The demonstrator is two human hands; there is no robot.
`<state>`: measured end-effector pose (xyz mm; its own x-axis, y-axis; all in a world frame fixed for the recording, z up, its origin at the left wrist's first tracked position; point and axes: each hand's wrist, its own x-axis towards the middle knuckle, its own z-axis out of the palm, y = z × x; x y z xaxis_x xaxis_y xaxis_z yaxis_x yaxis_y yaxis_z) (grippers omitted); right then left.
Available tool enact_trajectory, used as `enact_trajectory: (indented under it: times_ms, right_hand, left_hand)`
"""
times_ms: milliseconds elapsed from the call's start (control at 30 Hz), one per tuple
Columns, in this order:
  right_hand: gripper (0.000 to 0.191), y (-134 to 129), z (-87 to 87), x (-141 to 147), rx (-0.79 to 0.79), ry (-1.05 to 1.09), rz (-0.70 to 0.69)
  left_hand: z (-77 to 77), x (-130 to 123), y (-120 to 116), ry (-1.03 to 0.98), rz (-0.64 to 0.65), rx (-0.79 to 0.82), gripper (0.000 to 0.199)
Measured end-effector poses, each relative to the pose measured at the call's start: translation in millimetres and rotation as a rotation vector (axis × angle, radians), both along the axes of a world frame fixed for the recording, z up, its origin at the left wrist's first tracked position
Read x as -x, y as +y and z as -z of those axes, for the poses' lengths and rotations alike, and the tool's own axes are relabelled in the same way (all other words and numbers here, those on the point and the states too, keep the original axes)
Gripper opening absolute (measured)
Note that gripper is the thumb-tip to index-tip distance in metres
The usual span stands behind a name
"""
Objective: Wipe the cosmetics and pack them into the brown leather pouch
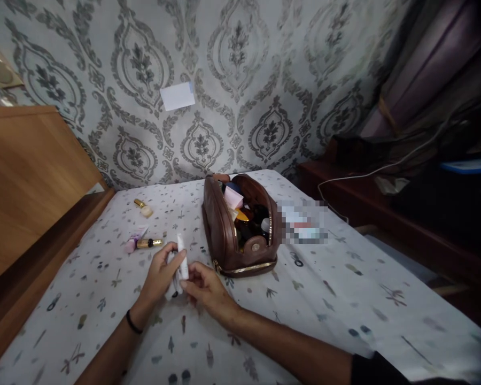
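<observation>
A slim white tube [183,262] stands nearly upright between my hands, above the patterned sheet. My left hand [163,272], with a black band at the wrist, grips its upper part between thumb and fingers. At the lower end, the thumb and fingers of my right hand [210,294] pinch the tube. Just beyond my right hand sits a brown toiletry bag [216,224], unzipped and packed with cosmetics. A pink item [233,198] and an amber-coloured one [241,215] show at its opening; much of the rest is dark and hard to make out.
A gold-and-black cosmetic tube [149,243] lies beside a pink-capped tube [131,245] on the left. Farther back is a small gold-capped bottle [144,208]. Right of the bag, a blurred-out item [304,222] rests on the sheet. A wooden headboard [32,176] borders the left.
</observation>
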<state>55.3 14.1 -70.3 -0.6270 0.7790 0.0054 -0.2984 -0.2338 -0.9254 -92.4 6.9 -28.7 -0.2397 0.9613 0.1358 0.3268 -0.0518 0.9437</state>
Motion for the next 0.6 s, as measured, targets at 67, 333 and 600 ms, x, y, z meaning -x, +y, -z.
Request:
enact_trajectory:
  times_ms: [67, 333, 600]
  right_hand:
    - [0.05, 2.6, -2.7, -1.0, 0.028, 0.005, 0.044]
    - [0.051, 6.8, -5.3, -2.5, -0.016, -0.034, 0.139]
    - [0.052, 4.5, -3.7, -3.3, -0.137, -0.157, 0.111]
  left_hand:
    - [1.4, -3.6, -4.4, -0.16, -0.031, 0.005, 0.031]
    - [15.3, -16.7, -21.1, -0.6, 0.161, 0.073, 0.066]
    - [20.2, -11.3, -15.2, -0.366, 0.008, -0.009, 0.026]
